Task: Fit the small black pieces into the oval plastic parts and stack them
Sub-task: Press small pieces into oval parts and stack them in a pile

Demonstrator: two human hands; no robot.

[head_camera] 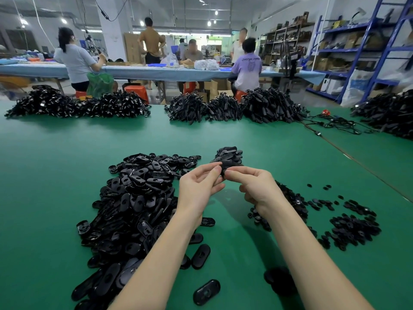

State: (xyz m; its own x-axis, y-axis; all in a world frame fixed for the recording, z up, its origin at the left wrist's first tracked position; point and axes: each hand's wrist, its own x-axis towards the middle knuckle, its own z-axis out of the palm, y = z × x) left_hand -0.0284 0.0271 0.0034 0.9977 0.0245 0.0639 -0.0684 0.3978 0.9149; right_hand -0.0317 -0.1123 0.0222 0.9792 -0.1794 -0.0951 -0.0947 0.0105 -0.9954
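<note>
A big heap of black oval plastic parts (134, 198) lies on the green table at my left. Small black pieces (353, 227) are scattered in a loose pile at my right. Both hands meet above the table's middle around one black oval part (224, 167): my left hand (199, 186) holds its left end with thumb and fingers, and my right hand (257, 186) pinches its right end. Most of that part is hidden by my fingers. Just behind my hands sits a small stack of oval parts (229, 154).
Loose oval parts (206, 291) lie near the front edge between my forearms. Large mounds of black corded items (268, 106) line the table's far side, with cables (335, 125) trailing right. Several people work at a blue table behind; shelves stand at the right.
</note>
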